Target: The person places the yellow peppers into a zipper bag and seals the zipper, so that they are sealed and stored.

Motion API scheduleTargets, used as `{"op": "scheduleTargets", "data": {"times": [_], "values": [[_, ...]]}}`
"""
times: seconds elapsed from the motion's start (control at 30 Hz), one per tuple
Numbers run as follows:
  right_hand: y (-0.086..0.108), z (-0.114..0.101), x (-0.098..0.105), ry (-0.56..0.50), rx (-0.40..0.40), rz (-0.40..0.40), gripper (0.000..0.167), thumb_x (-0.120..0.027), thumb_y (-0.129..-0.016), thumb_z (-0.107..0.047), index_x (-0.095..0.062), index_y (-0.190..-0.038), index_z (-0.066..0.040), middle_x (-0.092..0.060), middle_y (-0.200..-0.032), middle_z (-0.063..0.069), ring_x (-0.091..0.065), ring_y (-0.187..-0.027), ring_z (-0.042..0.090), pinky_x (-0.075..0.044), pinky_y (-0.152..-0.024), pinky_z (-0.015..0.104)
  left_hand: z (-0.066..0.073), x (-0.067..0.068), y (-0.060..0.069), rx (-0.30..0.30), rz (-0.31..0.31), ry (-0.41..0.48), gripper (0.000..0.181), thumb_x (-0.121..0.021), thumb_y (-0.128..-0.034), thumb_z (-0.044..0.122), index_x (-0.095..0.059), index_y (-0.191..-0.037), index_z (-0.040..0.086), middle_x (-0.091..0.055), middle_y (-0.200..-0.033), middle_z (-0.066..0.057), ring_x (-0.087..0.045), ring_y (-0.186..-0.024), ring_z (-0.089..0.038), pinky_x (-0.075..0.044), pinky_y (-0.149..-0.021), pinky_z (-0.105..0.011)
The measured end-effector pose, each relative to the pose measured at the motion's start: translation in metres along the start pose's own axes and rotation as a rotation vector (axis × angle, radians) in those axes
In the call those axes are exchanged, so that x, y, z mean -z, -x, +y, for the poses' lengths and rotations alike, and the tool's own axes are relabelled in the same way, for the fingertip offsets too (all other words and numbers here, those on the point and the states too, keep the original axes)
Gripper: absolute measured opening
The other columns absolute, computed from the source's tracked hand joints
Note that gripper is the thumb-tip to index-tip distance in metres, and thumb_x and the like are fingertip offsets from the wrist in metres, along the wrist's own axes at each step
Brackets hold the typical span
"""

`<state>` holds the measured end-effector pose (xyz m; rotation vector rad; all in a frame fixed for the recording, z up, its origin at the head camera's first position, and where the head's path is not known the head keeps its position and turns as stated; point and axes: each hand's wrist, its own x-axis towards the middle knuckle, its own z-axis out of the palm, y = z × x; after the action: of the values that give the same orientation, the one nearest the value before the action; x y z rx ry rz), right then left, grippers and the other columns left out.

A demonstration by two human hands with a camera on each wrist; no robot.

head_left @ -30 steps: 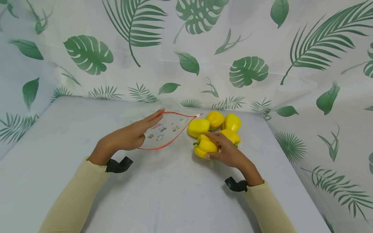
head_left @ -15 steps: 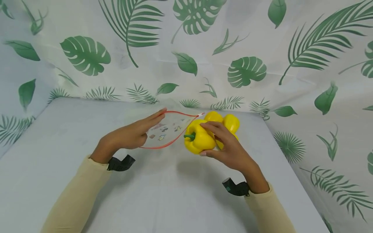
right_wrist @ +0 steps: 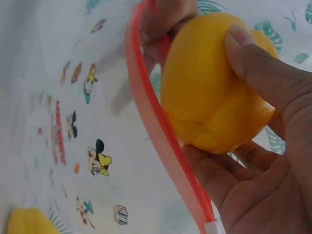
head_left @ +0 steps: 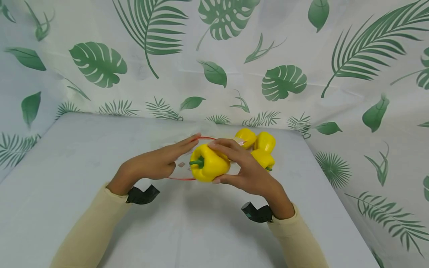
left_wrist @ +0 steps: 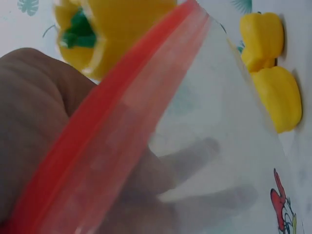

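Smooth, glossy pepper; plastic bag

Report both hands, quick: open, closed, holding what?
Left hand: open, straight fingers inside the mouth of the clear, red-rimmed plastic zip bag.
Right hand: closed, holding a rounded yellow bell pepper between thumb and fingers.

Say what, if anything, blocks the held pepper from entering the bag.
Nothing visible: the right hand holds the yellow pepper at the mouth of the red-edged bag, which looks open. The left hand borders the opening, apparently not blocking it.
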<state>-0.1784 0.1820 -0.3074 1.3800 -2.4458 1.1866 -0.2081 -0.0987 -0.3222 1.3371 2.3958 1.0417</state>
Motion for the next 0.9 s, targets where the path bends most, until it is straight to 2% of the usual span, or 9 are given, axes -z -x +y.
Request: {"op": "scheduleTargets", "data": {"times": [0.13,0.3,0.47,0.57,0.77,0.9], "values": [[0.0,0.003,-0.003,0.033,-0.021,-0.055,0.079,-0.079,-0.077,-0.014,-0.044,-0.147,-0.01,-0.042,-0.143,0.005,-0.043,-0.129,0.021,-0.038,-0.104,0.034,0.0,-0.001,0.0,-0.022,0.002,-0.008,0.089,-0.027,-0.0726,-0.028,-0.01,-0.155,0.001,-0.004,-0.162,-0.008,-0.008,-0.147,-0.024,-0.016,-0.114,-0.045],[-0.001,0.005,-0.006,0.11,-0.058,-0.077,0.079,-0.077,-0.079,-0.019,-0.041,-0.149,-0.01,-0.041,-0.148,0.006,-0.044,-0.13,0.021,-0.039,-0.103,0.035,-0.002,-0.001,-0.001,-0.044,-0.001,-0.01,0.087,-0.026,-0.0735,-0.027,-0.009,-0.155,0.001,-0.004,-0.162,-0.01,-0.007,-0.147,-0.024,-0.015,-0.114,-0.044],[0.0,0.008,-0.008,0.203,-0.156,-0.111,0.076,-0.076,-0.081,-0.025,-0.043,-0.148,-0.014,-0.042,-0.149,0.005,-0.042,-0.134,0.02,-0.039,-0.103,0.04,0.0,0.001,0.0,0.01,-0.001,0.026,0.093,-0.026,-0.0731,-0.025,-0.007,-0.157,0.01,0.0,-0.163,-0.003,-0.007,-0.147,-0.021,-0.019,-0.113,-0.044],[0.0,0.011,-0.01,0.237,-0.193,-0.138,0.074,-0.076,-0.081,-0.027,-0.045,-0.147,-0.015,-0.042,-0.149,0.003,-0.038,-0.136,0.019,-0.037,-0.105,0.041,-0.002,0.002,0.0,0.041,0.002,0.017,0.094,-0.027,-0.0731,-0.024,-0.007,-0.157,0.012,0.001,-0.163,0.0,-0.007,-0.147,-0.018,-0.019,-0.114,-0.043],[-0.003,0.016,-0.016,0.269,-0.218,-0.138,0.073,-0.076,-0.081,-0.027,-0.046,-0.147,-0.015,-0.042,-0.149,0.005,-0.039,-0.136,0.02,-0.038,-0.104,0.042,-0.006,0.005,0.002,0.046,0.033,0.001,0.089,-0.027,-0.0731,-0.022,-0.012,-0.156,0.006,-0.001,-0.163,0.0,-0.009,-0.146,-0.019,-0.018,-0.114,-0.043],[-0.003,0.022,-0.02,0.294,-0.231,-0.128,0.071,-0.077,-0.081,-0.026,-0.048,-0.145,-0.012,-0.043,-0.148,0.007,-0.039,-0.136,0.022,-0.037,-0.105,0.043,-0.008,0.003,0.001,0.029,0.023,0.007,0.086,-0.026,-0.0742,-0.021,-0.013,-0.156,0.004,-0.002,-0.163,-0.002,-0.009,-0.146,-0.019,-0.017,-0.114,-0.043]]}}
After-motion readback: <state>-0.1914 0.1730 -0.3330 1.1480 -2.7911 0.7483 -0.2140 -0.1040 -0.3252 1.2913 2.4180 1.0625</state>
